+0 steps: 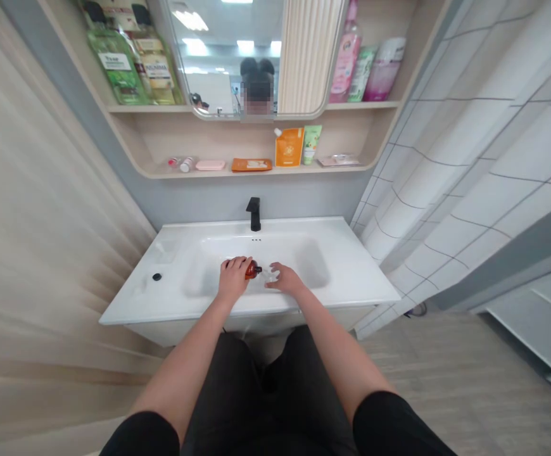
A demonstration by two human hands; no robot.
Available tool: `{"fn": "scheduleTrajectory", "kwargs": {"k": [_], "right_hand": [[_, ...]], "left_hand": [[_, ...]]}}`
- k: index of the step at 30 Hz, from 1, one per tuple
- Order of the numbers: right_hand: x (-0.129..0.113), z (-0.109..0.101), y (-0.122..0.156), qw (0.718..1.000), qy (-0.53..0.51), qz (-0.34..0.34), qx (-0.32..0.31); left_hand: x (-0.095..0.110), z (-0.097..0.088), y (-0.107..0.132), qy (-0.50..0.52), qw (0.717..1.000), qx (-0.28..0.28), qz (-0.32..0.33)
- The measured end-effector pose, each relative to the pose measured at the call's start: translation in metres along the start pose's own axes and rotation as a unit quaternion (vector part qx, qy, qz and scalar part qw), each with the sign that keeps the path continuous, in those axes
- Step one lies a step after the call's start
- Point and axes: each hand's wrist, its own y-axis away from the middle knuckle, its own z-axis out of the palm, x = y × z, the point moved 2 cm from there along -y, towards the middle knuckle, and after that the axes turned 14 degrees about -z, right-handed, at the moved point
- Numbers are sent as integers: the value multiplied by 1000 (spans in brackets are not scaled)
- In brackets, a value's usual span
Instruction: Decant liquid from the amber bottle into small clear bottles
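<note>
Your brown bottle [253, 270] has a black cap. The sink [351, 278] is white, and the tap [254, 212] is black. On the shelves sit an orange pouch [289, 147], a pink bottle [345, 63] and a green bottle [116, 63]. The shower curtain [465, 171] is white with gray squares.

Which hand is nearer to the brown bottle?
Left. The left hand touches the brown bottle from the bottle's left side. The right hand is apart from it, off to the bottle's right.
</note>
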Motion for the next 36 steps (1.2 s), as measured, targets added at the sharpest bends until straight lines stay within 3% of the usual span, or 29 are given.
{"fn": "scheduleTrajectory", "kwargs": {"k": [36], "right_hand": [[-4,-2,1,1000,10,5,-10]], "left_hand": [[3,-4,1,-4,1000,-9,-7]]}}
